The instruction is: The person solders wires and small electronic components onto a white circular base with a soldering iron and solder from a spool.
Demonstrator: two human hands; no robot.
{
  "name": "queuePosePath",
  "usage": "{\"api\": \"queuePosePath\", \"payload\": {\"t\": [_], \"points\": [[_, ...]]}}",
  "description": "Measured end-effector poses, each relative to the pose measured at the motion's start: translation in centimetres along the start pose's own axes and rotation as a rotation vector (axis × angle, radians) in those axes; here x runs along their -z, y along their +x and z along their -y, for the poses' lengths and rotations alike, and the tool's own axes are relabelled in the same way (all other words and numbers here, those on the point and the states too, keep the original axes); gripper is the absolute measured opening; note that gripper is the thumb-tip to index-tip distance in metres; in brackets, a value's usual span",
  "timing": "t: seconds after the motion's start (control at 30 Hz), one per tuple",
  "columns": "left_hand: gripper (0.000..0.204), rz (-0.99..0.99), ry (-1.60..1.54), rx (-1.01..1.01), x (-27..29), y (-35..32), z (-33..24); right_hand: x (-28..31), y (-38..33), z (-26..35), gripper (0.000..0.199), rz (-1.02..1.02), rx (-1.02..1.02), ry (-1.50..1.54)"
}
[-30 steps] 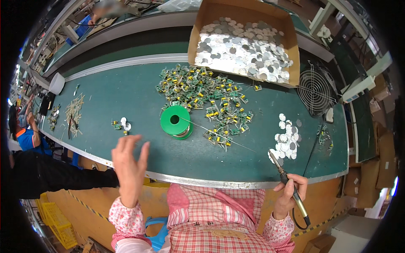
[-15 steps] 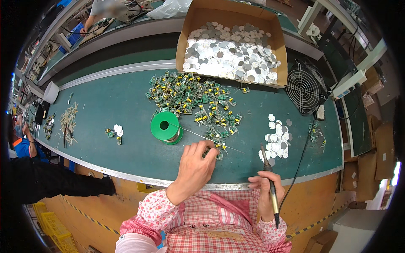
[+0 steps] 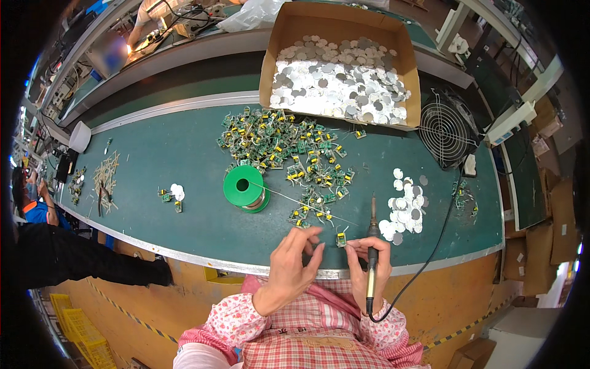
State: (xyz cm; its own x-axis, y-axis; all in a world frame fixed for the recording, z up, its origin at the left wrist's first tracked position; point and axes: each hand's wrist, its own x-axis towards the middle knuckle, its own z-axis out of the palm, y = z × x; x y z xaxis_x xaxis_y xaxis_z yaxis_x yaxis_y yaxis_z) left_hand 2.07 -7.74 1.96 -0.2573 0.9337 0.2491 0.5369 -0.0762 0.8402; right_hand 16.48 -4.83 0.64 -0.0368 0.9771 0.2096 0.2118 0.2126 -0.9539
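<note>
My right hand (image 3: 372,265) grips a soldering iron (image 3: 372,258) with its metal tip pointing up and away from me. At the thumb of that hand is a small green circuit board (image 3: 342,240) with a yellow part; it seems held by the fingertips. My left hand (image 3: 291,264) is just left of the board, thumb and forefinger apart, with nothing seen between them. Beyond the left hand stands a green spool of solder wire (image 3: 245,189), its wire (image 3: 301,202) running out rightward. A large heap of similar boards (image 3: 270,138) lies behind the spool.
White and grey discs (image 3: 405,209) lie right of the iron. More fill a cardboard box (image 3: 344,120) at the back. A black fan (image 3: 444,132) stands back right. Far left are thin sticks (image 3: 107,175) and a white bowl (image 3: 80,136). The iron's cable (image 3: 424,268) trails across the right side.
My right hand has moved left and turned the iron more upright. A circuit board now shows at its fingertips. My left hand has drawn back toward me from the heap's near end.
</note>
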Motion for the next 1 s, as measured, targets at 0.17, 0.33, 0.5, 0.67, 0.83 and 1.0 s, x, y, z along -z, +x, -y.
{"api": "queuePosePath", "payload": {"t": [0.17,0.33,0.5,0.67,0.83,1.0], "points": [[0.017,0.073,0.200,-0.011,-1.1,0.0,-0.4,0.4,-0.8,-0.7,0.023,0.033,0.075,-0.077],[0.018,0.120,0.240,-0.111,-2.3,0.4,-0.2,1.4,-0.7,-0.6,0.023,-0.020,0.145,-0.216],[0.017,0.080,0.261,-0.172,-2.7,0.5,0.1,1.8,0.4,-0.6,0.030,0.048,0.222,-0.389],[0.019,-0.071,0.276,-0.359,-1.7,-0.5,0.4,0.0,0.4,1.5,0.023,0.030,-0.093,0.013],[0.019,-0.091,0.187,-0.590,-4.1,-1.1,0.6,2.2,-0.2,-2.6,0.018,-0.079,-0.153,0.360],[0.029,-0.036,0.053,-0.462,-4.6,-1.9,-0.3,2.2,0.2,-0.3,0.021,-0.094,-0.008,0.087]]}}
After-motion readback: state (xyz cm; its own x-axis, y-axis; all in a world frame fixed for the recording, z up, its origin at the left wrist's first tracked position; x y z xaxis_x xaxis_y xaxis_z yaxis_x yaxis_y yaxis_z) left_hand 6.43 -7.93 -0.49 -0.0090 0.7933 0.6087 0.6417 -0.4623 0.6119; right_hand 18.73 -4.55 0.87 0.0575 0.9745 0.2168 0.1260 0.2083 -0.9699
